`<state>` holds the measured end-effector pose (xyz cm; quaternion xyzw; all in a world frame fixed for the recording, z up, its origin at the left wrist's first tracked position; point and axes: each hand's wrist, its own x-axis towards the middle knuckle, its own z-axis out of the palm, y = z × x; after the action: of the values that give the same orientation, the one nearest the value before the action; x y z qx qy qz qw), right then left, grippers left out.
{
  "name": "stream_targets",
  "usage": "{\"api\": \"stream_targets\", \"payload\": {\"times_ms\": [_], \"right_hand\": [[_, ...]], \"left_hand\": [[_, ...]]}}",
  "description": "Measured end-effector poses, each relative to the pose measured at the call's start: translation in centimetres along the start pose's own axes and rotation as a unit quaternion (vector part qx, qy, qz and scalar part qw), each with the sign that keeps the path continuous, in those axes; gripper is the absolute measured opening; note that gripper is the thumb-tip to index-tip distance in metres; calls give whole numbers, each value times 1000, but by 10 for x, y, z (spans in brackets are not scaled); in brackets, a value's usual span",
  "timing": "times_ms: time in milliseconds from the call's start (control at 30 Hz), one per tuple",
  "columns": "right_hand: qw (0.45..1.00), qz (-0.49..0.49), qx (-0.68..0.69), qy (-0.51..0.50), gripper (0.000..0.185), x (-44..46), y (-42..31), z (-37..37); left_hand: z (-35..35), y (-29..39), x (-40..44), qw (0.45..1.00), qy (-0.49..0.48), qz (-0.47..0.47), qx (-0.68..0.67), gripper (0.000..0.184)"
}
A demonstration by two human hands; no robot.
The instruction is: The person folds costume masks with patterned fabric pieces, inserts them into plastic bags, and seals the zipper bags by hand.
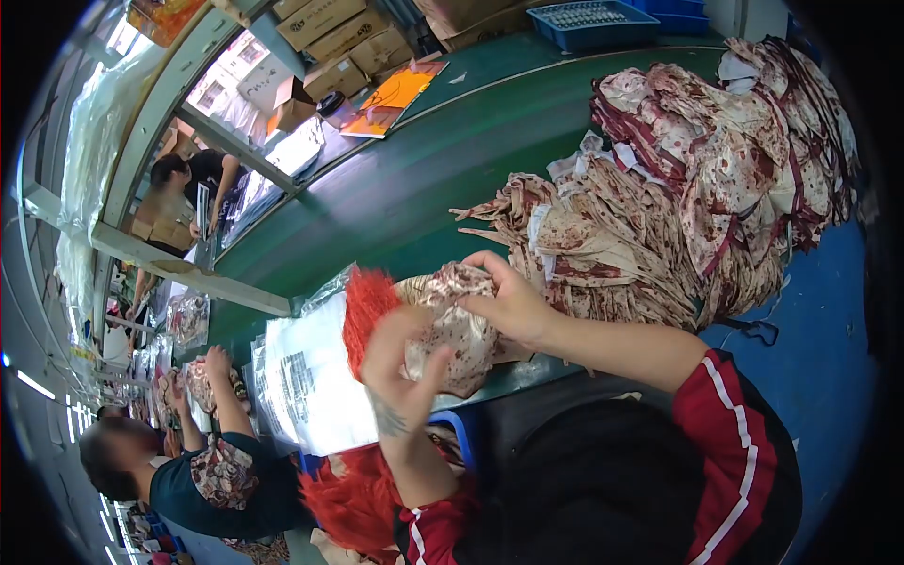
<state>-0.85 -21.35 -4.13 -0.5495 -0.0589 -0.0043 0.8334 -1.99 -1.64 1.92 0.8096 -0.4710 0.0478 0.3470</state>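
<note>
A folded bundle of off-white cloth with red-brown blotches (461, 353) lies at the table's near edge. My right hand (513, 301) pinches its upper right side between thumb and fingers. On the bundle's left is my left hand (400, 353), slightly blurred, its thumb spread from its fingers and nothing visibly gripped. Bright red shaggy fibre, like wig hair (367, 306), stands just behind the left hand, partly hidden by it. Stacked clear plastic bags (306, 377) lie to the left of the hands.
A large heap of blotched garments (697, 179) covers the right of the green table (405, 198). Below my left forearm, more red fibre (353, 499) sits by a blue bin (461, 438). A co-worker (226, 480) works at left. A lidded cup (332, 105) and blue trays (593, 26) stand farther back.
</note>
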Motion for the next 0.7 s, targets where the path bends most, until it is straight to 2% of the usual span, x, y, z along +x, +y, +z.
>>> {"api": "stream_targets", "payload": {"times_ms": [67, 100, 133, 167, 200, 233, 300, 333, 367, 433, 467, 500, 567, 600, 700], "right_hand": [[988, 36, 142, -50, 44, -8, -6, 5], [988, 35, 143, -49, 44, -10, -7, 5], [981, 52, 181, -53, 46, -11, -9, 4], [972, 69, 218, -57, 48, -12, -11, 4], [961, 85, 255, -61, 50, -13, -12, 4], [961, 83, 256, -62, 50, -13, -8, 1], [980, 110, 160, -42, 47, -10, 13, -9], [985, 124, 112, -28, 46, -10, 25, -13], [985, 123, 115, -24, 46, -11, 36, -16], [987, 156, -30, -5, 48, -15, 56, -18], [980, 171, -104, 3, 49, -15, 64, -19], [980, 170, -104, 4, 49, -15, 71, -19], [974, 220, -43, 22, 50, -13, 80, -17], [969, 244, -10, 32, 51, -11, 84, -17], [974, 220, -37, 25, 51, -10, 92, -20]], "left_hand": [[-17, 8, 18, 958, 205, -70, 187, 70], [-23, -4, 16, 958, 204, -69, 188, 70], [-28, -28, 9, 990, 82, -111, 6, 69], [-32, -54, 1, 972, -44, -148, -176, 69], [-37, -74, -5, 905, -169, -178, -348, 68], [-41, -88, -12, 906, -169, -177, -346, 68], [-50, -107, -18, 895, -226, -240, -300, 69], [-56, -109, -16, 895, -230, -239, -299, 69], [-61, -109, -13, 910, -209, -258, -247, 70], [-66, -109, -7, 932, -161, -292, -142, 71], [-61, -113, -5, 932, -163, -291, -142, 71], [-50, -118, -4, 946, -91, -306, -61, 68], [-29, -120, 2, 938, 56, -326, 103, 64], [-23, -115, 3, 939, 54, -325, 104, 64], [-13, -69, 13, 971, 57, -118, 200, 81]]}}
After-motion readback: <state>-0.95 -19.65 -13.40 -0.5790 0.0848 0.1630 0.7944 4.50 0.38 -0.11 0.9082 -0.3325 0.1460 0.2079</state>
